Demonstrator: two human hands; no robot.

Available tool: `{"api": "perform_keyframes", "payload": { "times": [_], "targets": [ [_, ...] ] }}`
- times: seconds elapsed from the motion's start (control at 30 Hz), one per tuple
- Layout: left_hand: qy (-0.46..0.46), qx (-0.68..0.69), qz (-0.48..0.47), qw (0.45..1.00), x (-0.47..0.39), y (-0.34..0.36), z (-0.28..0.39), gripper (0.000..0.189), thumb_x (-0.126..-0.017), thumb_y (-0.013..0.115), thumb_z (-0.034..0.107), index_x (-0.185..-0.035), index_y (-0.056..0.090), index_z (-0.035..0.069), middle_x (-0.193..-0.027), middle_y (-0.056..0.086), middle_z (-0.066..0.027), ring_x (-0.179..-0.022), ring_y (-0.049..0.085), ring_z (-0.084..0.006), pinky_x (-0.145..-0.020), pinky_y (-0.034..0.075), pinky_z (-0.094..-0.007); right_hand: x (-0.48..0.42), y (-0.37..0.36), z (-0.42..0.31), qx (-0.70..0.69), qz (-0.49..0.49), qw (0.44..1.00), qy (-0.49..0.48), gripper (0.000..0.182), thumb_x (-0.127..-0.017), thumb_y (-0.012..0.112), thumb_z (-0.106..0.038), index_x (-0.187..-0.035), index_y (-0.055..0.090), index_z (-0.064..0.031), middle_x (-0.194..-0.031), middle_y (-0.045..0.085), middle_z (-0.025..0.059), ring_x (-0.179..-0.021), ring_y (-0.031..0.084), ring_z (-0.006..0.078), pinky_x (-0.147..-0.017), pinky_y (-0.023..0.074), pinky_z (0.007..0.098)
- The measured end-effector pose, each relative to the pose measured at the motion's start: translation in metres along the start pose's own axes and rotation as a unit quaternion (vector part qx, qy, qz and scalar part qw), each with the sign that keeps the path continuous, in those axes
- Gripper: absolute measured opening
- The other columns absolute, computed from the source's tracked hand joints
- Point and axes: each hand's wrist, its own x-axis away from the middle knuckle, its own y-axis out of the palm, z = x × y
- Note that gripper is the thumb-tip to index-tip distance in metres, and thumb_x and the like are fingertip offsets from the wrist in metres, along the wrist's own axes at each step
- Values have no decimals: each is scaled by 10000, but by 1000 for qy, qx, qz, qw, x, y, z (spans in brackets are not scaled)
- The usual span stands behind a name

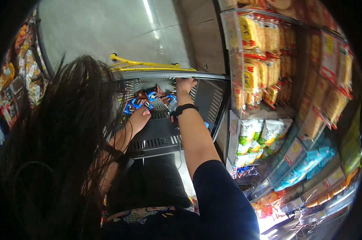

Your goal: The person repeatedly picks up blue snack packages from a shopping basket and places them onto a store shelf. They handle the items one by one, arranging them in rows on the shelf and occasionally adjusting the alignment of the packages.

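Note:
In front of me is a dark slotted plastic basket [157, 142] with several small blue and brown snack packets [142, 100] inside. My left hand [140, 118] is at the near edge of these packets, touching or just beside one; its fingers are partly hidden, so a hold cannot be made out. My right hand [185, 85] reaches to the basket's far rim, right of the packets, fingers bent by a dark blue thing that I cannot identify. A black band is on my right wrist. Long dark hair covers much of the left side and part of my left arm.
A yellow metal frame [157, 64] with small dark wheels lies beyond the basket, on the grey floor [103, 27]. Shelving on the right holds packaged crackers [250, 75], white and green bags [248, 132] and teal bags [307, 171]. More packaged goods [30, 75] stand at the far left.

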Motion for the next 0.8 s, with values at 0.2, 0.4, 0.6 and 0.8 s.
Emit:
{"api": "perform_keyframes", "payload": {
  "times": [0.2,0.4,0.6,0.8],
  "targets": [
    [-57,128,-21,990,-23,-1,-13,206,-882,541,198,-981,552,18,-945,590,-54,-809,576,-149,-670,461,-303,18,-3,3,-84,-19,991,-99,566,-678,740,-82,-1194,520,-8,-1157,517,222,-1059,517,396,-898,460,412],
    [-56,234,40,970,-28,-17,22,434,-900,555,347,-1253,449,118,-1134,554,-58,-992,580,-176,-844,441,-347,68,-72,-26,-443,-373,803,142,425,-730,673,12,-1126,527,-30,-947,629,78,-845,618,206,-733,507,332],
    [-72,410,-38,908,-42,-25,24,326,-965,493,289,-1247,465,127,-1152,566,-32,-1007,574,-145,-841,465,-339,114,-99,-51,-308,-509,803,32,513,-737,682,-40,-1215,497,-10,-992,622,86,-856,605,169,-743,499,299],
    [-122,393,34,911,-53,-25,8,225,-965,509,284,-1109,563,119,-1050,610,-25,-951,590,-136,-818,482,-310,128,-73,-54,-462,-480,723,182,567,-856,503,-127,-1391,329,-60,-1083,583,125,-965,586,213,-831,481,334]
  ]
}}
